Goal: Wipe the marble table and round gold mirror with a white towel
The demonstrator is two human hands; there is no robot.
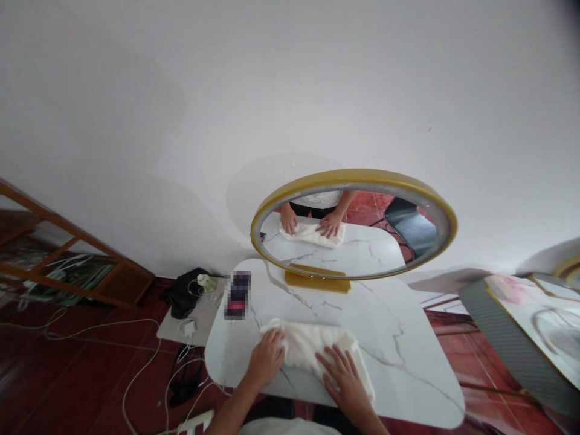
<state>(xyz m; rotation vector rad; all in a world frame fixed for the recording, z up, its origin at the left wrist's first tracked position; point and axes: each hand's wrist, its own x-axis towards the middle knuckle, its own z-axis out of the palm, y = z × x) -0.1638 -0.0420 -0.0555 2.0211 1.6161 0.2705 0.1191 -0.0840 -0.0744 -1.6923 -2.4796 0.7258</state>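
Observation:
A white folded cloth (312, 341), perhaps a towel, lies lengthwise on the white marble-patterned table (408, 338). At its left end my left hand (267, 357) has its fingers bent over the edge, with the thumb toward the cloth's middle; it grips the fabric there. My right hand (343, 376) lies flat on the right part of the cloth, its fingers spread. Behind the cloth stands an oval-looking mirror (335, 248) with a gold frame, which reflects both hands and the cloth. The cloth's underside is hidden.
A pixelated dark phone-like object (238, 295) lies at the table's left edge. A low side table (170, 326) holds a black bag (186, 293), a small bottle (206, 282) and cables. Rightward stands a ribbed grey cabinet (512, 332). A white wall rises behind.

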